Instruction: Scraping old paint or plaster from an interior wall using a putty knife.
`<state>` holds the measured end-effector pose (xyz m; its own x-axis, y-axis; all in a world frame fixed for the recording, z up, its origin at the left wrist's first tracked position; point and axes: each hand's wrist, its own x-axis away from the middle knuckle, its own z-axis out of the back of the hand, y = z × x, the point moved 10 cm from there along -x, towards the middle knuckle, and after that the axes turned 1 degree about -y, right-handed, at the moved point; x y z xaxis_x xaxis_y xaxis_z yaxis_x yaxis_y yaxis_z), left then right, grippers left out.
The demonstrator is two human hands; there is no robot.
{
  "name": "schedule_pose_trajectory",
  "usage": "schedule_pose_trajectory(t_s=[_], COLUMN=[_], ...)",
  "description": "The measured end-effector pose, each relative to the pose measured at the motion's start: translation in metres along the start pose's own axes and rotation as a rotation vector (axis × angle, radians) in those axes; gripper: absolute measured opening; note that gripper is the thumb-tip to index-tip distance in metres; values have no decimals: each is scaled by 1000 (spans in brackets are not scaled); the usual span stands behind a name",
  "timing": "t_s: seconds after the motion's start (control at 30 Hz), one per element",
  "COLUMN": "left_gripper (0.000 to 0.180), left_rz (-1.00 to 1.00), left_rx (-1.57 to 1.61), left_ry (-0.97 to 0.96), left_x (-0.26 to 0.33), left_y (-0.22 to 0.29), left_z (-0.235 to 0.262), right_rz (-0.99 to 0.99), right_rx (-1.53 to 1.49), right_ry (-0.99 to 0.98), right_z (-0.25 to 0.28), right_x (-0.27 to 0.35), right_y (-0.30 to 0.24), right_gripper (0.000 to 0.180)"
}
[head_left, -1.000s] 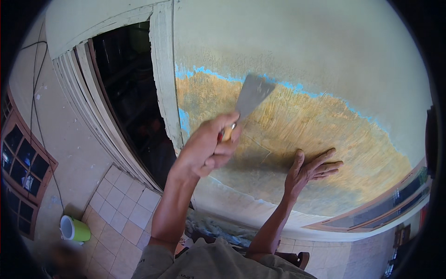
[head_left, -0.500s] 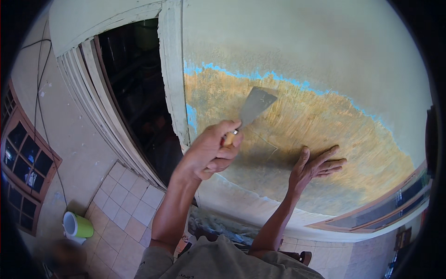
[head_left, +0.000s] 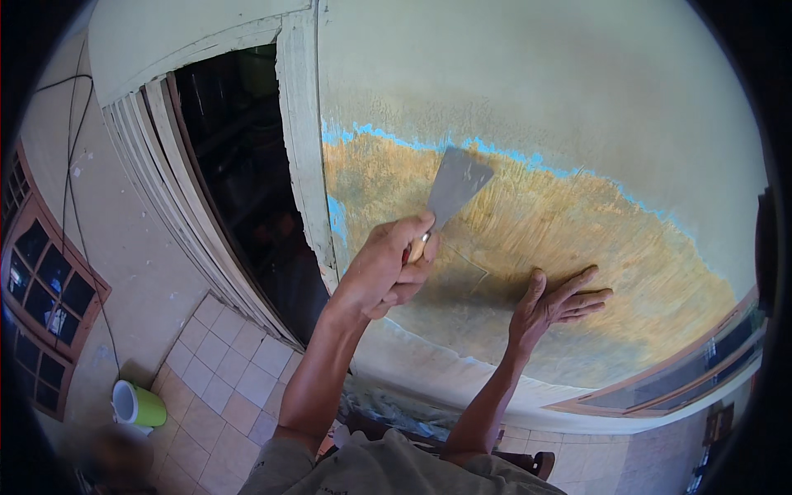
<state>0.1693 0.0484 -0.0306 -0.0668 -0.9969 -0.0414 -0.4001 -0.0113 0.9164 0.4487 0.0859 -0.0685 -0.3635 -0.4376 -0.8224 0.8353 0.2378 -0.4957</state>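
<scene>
My left hand (head_left: 394, 262) is wrapped round the wooden handle of a putty knife (head_left: 460, 183), its thumb near the base of the metal blade. The blade points up and slightly right, its broad end at the wall (head_left: 577, 219) just under a ragged bright-blue paint edge (head_left: 535, 159). Whether the whole blade edge touches the wall is hard to tell. To the right and lower, my right hand (head_left: 554, 307) lies against the scraped ochre and grey surface, fingers spread and holding nothing. Pale paint covers the wall above the blue edge.
Left of the scraped area are a worn white frame (head_left: 299, 124) and a dark opening (head_left: 239, 157). A green bucket (head_left: 150, 408) stands on the tiled floor (head_left: 206, 384). A wood-framed window (head_left: 685, 384) lies at lower right. Black cables (head_left: 68, 165) hang at far left.
The putty knife and my left hand have moved slightly up, bringing the blade closer to the blue edge. My right hand stays on the same patch; the view has shifted a little.
</scene>
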Motion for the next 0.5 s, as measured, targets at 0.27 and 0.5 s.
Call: schedule_pose_trajectory(t_s=[0.27,0.5], left_gripper=[44,44], left_rz=[36,33], left_rx=[66,177], left_ry=[-43,-140], left_x=[-5,-11], left_y=[-21,-1], left_z=[3,-3], right_rz=[12,-9], right_rx=[-16,-22], right_ry=[6,-3], right_z=[-3,-7], right_x=[-2,-1], right_y=[4,5], right_gripper=[90,90])
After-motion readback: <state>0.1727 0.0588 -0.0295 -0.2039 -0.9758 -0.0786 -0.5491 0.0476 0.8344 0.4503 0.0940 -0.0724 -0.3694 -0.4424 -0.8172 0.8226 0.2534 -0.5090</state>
